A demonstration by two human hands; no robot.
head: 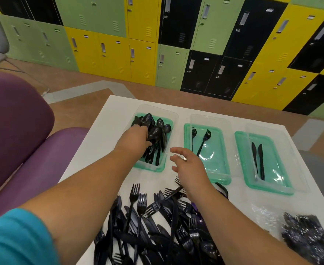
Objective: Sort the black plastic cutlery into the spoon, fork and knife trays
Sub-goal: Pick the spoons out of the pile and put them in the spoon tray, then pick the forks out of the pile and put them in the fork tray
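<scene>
Spoons (157,131) gripped as a bundle by left hand (136,139), low in spoon tray (158,170). Right hand (190,167) hovers spread, empty. Risk: uneven release tips handles over the rim.

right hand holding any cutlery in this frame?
No, the right hand is open with fingers spread and empty, by the gap between the spoon tray and the fork tray.

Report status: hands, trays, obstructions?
Left hand grips spoons in spoon tray. Right hand open, empty. Fork tray two forks, knife tray two knives. Mixed pile unsorted; nothing blocking.
</scene>
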